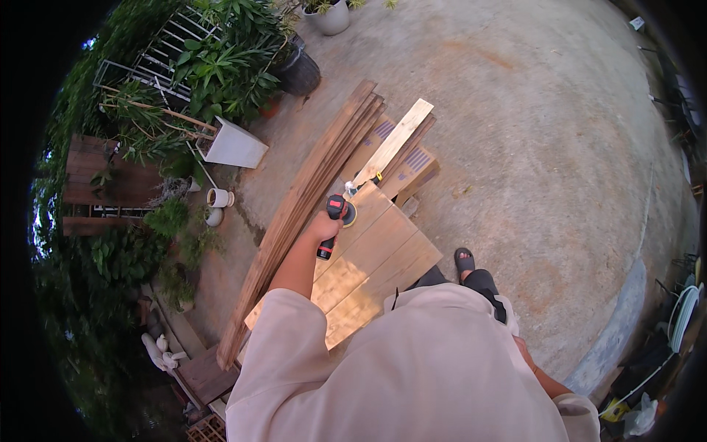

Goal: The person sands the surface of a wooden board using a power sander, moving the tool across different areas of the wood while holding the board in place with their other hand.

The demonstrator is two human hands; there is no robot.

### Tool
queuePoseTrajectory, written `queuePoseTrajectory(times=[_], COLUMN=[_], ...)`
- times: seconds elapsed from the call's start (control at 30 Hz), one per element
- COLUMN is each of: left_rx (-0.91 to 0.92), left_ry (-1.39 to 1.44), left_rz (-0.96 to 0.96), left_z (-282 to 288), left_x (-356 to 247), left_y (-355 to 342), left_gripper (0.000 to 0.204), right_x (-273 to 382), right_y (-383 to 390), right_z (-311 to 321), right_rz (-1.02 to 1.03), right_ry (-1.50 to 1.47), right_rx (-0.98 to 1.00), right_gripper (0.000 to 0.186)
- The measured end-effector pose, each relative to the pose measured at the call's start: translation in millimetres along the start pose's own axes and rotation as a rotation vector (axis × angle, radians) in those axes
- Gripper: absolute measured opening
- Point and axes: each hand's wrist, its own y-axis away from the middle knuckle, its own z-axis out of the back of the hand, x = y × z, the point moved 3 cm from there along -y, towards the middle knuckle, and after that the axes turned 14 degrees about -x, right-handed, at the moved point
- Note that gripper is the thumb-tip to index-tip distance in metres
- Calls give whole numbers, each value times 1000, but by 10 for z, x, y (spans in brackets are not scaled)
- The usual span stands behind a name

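My left hand [325, 227] is wrapped round the grip of a black and red cordless sander [336, 207]. The tool's round pad, with a yellowish edge, rests on the far left part of a wooden panel [390, 247] made of joined boards. Sunlight and shade dapple the panel's near part. My right arm [543, 377] hangs bent at my right side, its hand hidden against my waist, so its fingers do not show. Just past the panel's far corner lie a small black and yellow item [376, 179], perhaps a tape measure, and a small white thing [350, 187].
Long brown planks [309, 180] lie stacked along the panel's left. A pale board [394, 140] and cardboard boxes [417, 168] are beyond it. Potted plants [297, 70] and a white planter [234, 145] stand left on the concrete floor [537, 147]. A coiled hose [685, 317] is far right.
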Motion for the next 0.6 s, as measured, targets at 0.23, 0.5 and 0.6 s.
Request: queuePoseTrajectory(times=[0.23, 0.5, 0.6], left_rx=[-7, -7, -25], left_ry=[49, 176, 221], left_rz=[7, 54, 81], left_z=[-125, -148, -178], left_x=[-171, -43, 100], left_y=[-228, -138, -71], left_gripper=[18, 11, 8], right_x=[-82, 109, 155], right_y=[176, 48, -18], right_z=[-80, -57, 6], right_rz=[-53, -3, 11], right_ry=[-22, 19, 35], right_rx=[89, 55, 65], right_gripper=[55, 60, 62])
